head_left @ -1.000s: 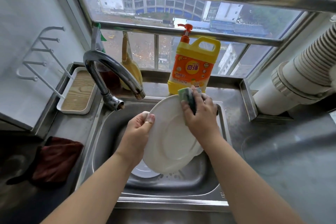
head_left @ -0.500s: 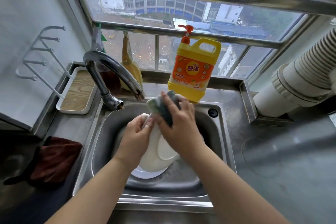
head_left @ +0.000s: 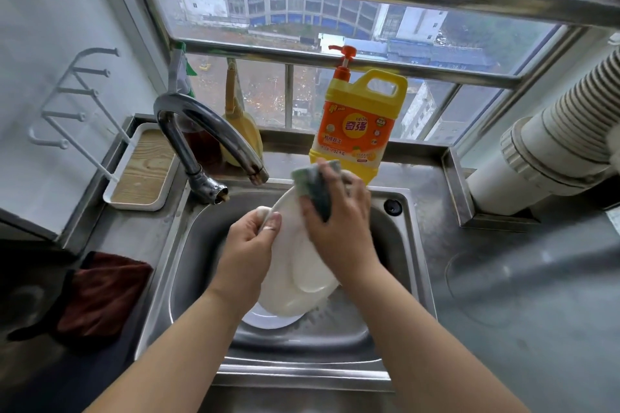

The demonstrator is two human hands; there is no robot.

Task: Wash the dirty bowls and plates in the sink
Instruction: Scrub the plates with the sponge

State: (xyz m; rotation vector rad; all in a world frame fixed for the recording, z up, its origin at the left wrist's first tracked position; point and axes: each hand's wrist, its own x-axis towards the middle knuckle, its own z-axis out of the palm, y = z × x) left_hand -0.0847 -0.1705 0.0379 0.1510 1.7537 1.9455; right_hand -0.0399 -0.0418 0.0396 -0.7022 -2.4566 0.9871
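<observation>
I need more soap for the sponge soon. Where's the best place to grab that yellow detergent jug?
Probably by the moulded handle loop at the upper right of the detergent jug, reaching over the back rim of the sink from the front right. The jug stands upright on the ledge, and its pump sits at the top left, clear of the handle.

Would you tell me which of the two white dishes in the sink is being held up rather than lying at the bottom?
The larger white plate, tilted on edge: left hand grips its rim, right hand presses a sponge on it. The other dish lies flat beneath.
</observation>
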